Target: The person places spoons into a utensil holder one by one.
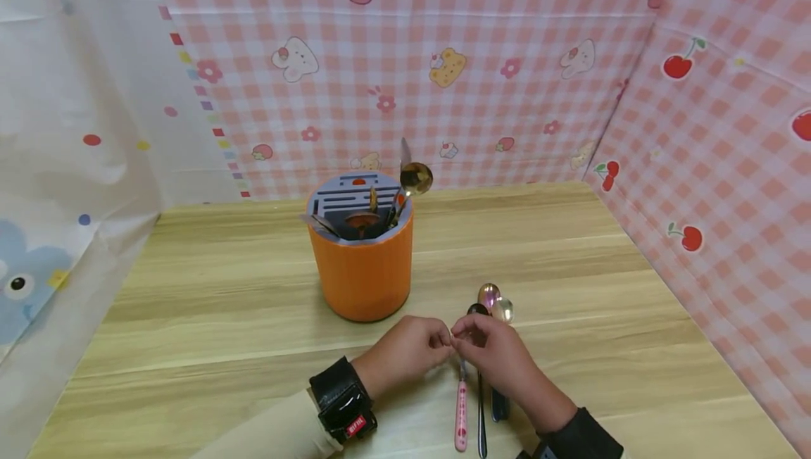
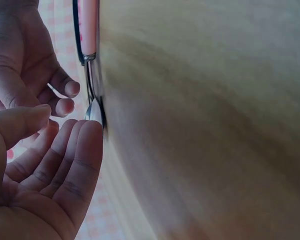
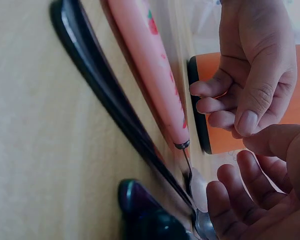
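My left hand (image 1: 405, 348) and right hand (image 1: 500, 360) meet fingertip to fingertip low over the table. Their fingers are loosely curled, and I see nothing held in either. A spoon with a pink strawberry-patterned handle (image 1: 461, 406) lies below; its bowl (image 3: 197, 190) shows under my right fingers in the right wrist view. Beside it on the right lies a thin black-handled utensil (image 1: 481, 410). A dark spoon bowl (image 1: 478, 309), a pinkish-gold spoon bowl (image 1: 489, 295) and a pale gold spoon bowl (image 1: 503, 310) stick out beyond my right hand, which hides their middles.
An orange cylindrical utensil holder (image 1: 364, 279) with a grey slotted top (image 1: 348, 198) stands behind my left hand. Several utensils are in it, including a gold spoon (image 1: 416, 179) that rises above the rim. Pink checked cloth (image 1: 393, 43) encloses the back and right of the wooden table (image 1: 209, 318).
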`<state>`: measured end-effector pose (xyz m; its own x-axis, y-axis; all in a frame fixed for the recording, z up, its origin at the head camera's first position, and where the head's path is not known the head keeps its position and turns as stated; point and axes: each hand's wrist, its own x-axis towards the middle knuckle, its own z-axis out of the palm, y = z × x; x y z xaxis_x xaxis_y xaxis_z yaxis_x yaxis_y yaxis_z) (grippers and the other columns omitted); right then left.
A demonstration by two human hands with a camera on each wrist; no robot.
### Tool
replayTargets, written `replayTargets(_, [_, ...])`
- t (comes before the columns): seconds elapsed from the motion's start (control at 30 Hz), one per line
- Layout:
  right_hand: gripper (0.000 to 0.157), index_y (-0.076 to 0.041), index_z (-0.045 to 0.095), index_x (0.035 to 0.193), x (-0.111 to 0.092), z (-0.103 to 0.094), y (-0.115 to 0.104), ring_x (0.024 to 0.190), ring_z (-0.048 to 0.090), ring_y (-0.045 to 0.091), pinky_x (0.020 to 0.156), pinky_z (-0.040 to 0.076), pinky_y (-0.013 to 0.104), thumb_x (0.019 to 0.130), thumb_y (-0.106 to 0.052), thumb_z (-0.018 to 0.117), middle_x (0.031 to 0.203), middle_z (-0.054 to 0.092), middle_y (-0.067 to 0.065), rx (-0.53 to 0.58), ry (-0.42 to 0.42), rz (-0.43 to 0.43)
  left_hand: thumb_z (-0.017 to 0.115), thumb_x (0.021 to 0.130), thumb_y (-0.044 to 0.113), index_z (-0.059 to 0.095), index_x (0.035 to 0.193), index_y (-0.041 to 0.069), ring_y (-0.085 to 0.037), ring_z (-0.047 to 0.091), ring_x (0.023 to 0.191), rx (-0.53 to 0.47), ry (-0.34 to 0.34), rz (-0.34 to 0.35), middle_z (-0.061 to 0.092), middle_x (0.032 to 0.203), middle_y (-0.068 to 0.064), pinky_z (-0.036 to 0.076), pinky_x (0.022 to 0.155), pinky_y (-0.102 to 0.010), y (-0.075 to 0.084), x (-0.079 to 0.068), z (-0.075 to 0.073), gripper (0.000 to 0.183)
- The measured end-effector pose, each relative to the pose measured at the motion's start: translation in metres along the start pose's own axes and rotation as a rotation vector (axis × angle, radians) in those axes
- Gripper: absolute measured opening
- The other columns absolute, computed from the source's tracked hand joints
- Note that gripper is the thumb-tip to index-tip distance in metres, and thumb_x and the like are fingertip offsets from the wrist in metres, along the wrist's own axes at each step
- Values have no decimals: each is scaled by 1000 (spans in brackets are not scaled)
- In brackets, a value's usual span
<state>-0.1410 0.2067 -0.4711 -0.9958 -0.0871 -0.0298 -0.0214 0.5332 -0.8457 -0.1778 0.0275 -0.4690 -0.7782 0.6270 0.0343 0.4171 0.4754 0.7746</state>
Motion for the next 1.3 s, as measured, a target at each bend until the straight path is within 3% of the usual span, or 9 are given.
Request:
replayTargets(0.2, [13, -15, 67, 89, -1, 2, 3, 77, 59, 17, 68, 51, 35, 85, -4, 73, 89, 66, 3, -19, 15, -12, 72, 87, 14, 68, 80, 16, -3, 51, 57, -4, -18, -15, 62, 66, 9, 43, 52, -18, -1, 1, 4, 8])
replayTargets(0.47, [15, -17, 66, 87, -4, 5, 6, 73, 57, 16, 63, 49, 32, 84, -4, 74, 82, 65, 1, -71, 42, 40, 73, 86, 14, 68, 78, 14, -1, 50, 59, 10, -22, 11, 60, 64, 9, 41, 54, -17, -1, 1, 10, 10])
replayTargets(0.7, [16, -16, 66, 87, -4, 7, 7, 72, 57, 14, 63, 50, 32, 83, -3, 74, 79, 64, -1, -106, 58, 40, 73, 87, 14, 67, 78, 16, -2, 50, 59, 28, -47, -17, 60, 63, 10, 41, 54, -18, -1, 3, 12, 11])
replayTargets(0.83, [17, -17, 67, 86, -5, 9, 9, 70, 58, 12, 63, 50, 32, 82, -1, 73, 80, 63, -2, -144, 61, 5, 73, 86, 15, 67, 79, 17, -2, 50, 59, 37, -65, -37, 60, 64, 11, 41, 54, -18, -1, 3, 12, 10])
replayTargets(1.03, [16, -15, 66, 85, -3, 11, 11, 71, 57, 10, 64, 50, 31, 81, -3, 75, 82, 62, -1, -201, 40, -71, 74, 84, 12, 68, 81, 14, -1, 51, 60, 42, -65, -10, 61, 65, 10, 43, 56, -18, -1, 3, 12, 7])
replayTargets(1.3, [19, -15, 61, 80, 2, 10, 8, 69, 48, 13, 61, 42, 30, 78, -2, 75, 74, 52, -1, -353, 34, -130, 73, 84, 10, 65, 77, 15, -2, 50, 60, 62, -68, 5, 58, 64, 10, 42, 55, -18, -1, 2, 11, 12])
